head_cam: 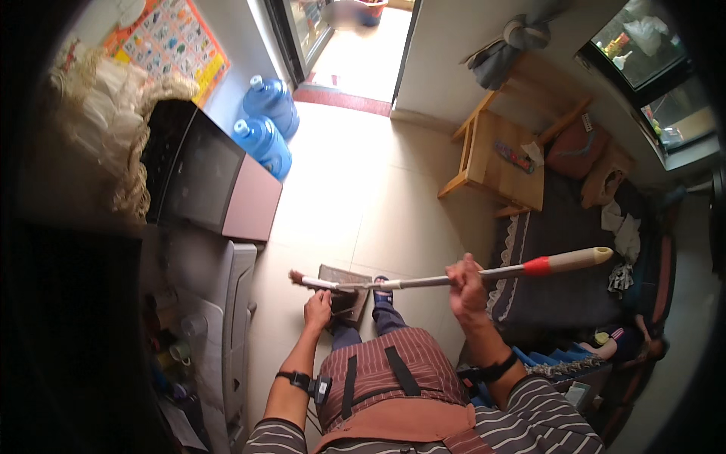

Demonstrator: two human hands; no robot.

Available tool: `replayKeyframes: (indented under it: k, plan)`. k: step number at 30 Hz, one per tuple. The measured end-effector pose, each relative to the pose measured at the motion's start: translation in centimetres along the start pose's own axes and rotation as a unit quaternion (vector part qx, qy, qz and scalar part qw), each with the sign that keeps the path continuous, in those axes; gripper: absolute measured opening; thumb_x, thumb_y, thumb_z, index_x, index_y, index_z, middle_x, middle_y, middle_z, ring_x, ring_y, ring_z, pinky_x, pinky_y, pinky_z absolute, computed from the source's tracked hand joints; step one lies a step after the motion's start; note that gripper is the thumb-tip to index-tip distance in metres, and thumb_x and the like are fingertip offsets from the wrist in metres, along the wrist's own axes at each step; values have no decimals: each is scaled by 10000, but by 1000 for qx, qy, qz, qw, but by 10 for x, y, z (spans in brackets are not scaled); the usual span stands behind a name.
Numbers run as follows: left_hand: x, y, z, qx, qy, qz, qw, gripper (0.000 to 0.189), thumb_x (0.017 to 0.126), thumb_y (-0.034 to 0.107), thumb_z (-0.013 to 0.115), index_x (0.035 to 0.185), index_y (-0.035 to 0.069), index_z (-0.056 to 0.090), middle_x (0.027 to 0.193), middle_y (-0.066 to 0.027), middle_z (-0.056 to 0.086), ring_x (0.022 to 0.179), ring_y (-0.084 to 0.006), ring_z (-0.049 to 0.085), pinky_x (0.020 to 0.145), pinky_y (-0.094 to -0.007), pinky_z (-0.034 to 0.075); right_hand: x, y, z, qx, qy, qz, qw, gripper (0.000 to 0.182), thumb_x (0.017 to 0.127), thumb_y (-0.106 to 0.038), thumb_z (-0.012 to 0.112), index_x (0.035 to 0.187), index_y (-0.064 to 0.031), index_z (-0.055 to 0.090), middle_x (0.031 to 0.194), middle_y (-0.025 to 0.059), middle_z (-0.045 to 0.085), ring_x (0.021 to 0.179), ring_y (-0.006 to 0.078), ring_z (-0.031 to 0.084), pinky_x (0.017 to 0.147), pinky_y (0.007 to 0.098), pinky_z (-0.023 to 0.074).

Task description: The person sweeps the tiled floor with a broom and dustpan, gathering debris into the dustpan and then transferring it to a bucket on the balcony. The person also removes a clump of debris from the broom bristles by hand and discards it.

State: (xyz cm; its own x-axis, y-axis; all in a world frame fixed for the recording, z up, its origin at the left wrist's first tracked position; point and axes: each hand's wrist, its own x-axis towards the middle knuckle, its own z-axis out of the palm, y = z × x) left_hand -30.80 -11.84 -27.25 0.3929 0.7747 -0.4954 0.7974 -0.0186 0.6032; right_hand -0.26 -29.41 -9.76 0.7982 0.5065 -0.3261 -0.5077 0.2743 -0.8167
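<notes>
A broom is held almost level across my body, its brown bristles at the left and its handle with a red band at the right. My right hand grips the grey pole around its middle. At the broom's head is my left hand, its fingers bent close to the bristles; whether they pinch anything is too small to tell. Below the broom head, a dustpan with a dark inside lies on the tiled floor by my feet.
Two blue water bottles stand by the left wall, beside a pink and black cabinet. A wooden chair and a dark-covered bed are at the right, where a person sits or lies. An open doorway is ahead.
</notes>
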Motion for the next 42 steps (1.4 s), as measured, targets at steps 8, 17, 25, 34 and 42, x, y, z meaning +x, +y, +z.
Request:
replayKeyframes:
  k: [8,17,25,34,42]
  plan:
    - [-6,32,-54,-6,6,25,1000,375,1014,350,559,828,47,677,738,-132,674,708,-268,659,688,-410,497,-11,-112,-48,26,12,-110,994,494,1055,-251,557,604,-156,380,534,-21,303,524,112,325,640,309,390]
    - [47,122,-127,-19,4,72,997,380,1008,332,559,799,36,673,636,-58,595,591,-131,531,588,-332,433,9,-136,-92,-130,218,-169,952,480,1003,-323,646,606,-105,488,573,-40,374,573,81,342,601,272,309]
    - [118,196,-162,-18,-6,111,994,374,1005,316,581,816,8,677,666,-83,615,637,-144,558,616,-341,449,37,-106,-106,-232,308,-221,896,446,1019,-403,621,726,-82,522,699,-30,465,707,83,435,653,252,356]
    - [291,264,-166,-31,-82,164,983,364,984,367,594,888,32,702,754,-109,683,705,-195,642,685,-353,502,55,-8,-132,-317,376,-176,853,297,1003,-278,640,851,-26,673,711,33,639,683,131,590,671,296,487]
    - [399,359,-192,-8,-156,185,970,368,981,388,588,882,56,710,721,-123,682,664,-243,666,657,-378,507,-3,68,-121,-479,381,-98,784,245,970,-248,683,913,-9,673,780,34,668,787,140,624,757,298,505]
